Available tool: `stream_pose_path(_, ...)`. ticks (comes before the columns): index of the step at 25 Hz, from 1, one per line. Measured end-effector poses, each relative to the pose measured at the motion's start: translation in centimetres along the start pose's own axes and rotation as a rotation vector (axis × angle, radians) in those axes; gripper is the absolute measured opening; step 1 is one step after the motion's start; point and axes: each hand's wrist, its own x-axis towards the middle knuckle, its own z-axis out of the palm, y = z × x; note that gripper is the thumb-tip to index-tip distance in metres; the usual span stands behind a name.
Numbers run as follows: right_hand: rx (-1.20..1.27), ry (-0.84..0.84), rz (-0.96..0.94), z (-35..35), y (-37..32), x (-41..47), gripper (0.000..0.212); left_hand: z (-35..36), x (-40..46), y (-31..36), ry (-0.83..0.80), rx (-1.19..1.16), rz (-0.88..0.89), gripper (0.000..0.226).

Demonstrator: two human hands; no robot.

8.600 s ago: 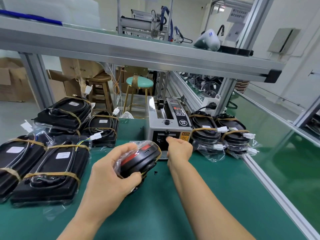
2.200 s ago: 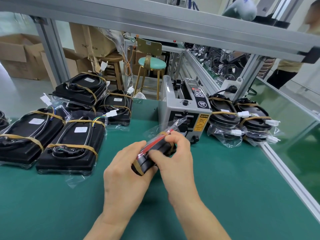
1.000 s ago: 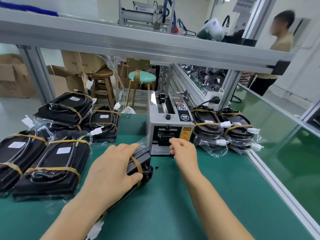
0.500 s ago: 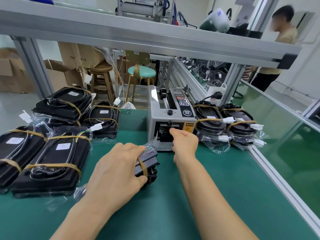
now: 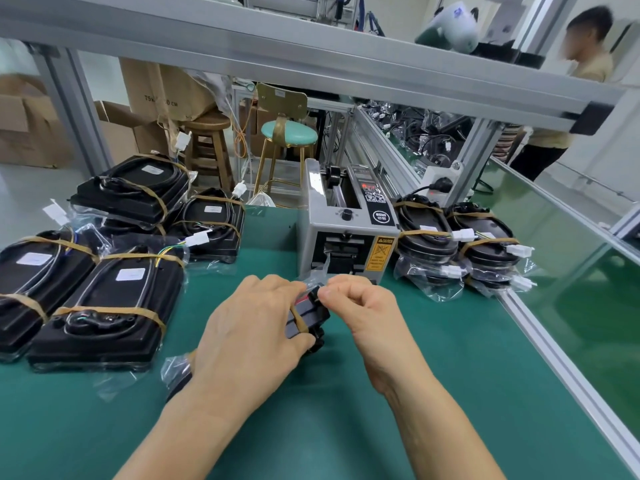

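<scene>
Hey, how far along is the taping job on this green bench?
Done: black bagged units banded with tan tape lie piled on both sides of the grey tape dispenser. In hand: the left hand grips a small black part in a clear plastic bag, one tan band round it; the right hand pinches the bag's top. Left: probably closing this bag and adding it to a pile.

Tape dispenser (image 5: 348,233) between left bundles (image 5: 114,296) and right bundles (image 5: 457,237)

dispenser (image 5: 346,230) ahead, packs (image 5: 114,306) left, bare mat (image 5: 433,341) right
</scene>
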Motion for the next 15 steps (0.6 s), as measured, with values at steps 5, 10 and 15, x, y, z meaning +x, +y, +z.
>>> stream_pose_path(5, 0.071, 0.015, 0.007, 0.12, -0.07, -0.46, 0.043, -0.07, 0.12, 0.08, 0.001, -0.009, -0.021, 0.039)
stream_pose_path(10, 0.072, 0.017, 0.02, 0.42, 0.23, -0.52, 0.043, -0.05, 0.14, 0.0, 0.0, -0.006, -0.023, 0.039)
stream_pose_path(15, -0.024, 0.08, -0.035, 0.53, 0.7, -0.56, 0.028, -0.04, 0.1, 0.11, -0.001, -0.007, -0.017, 0.041)
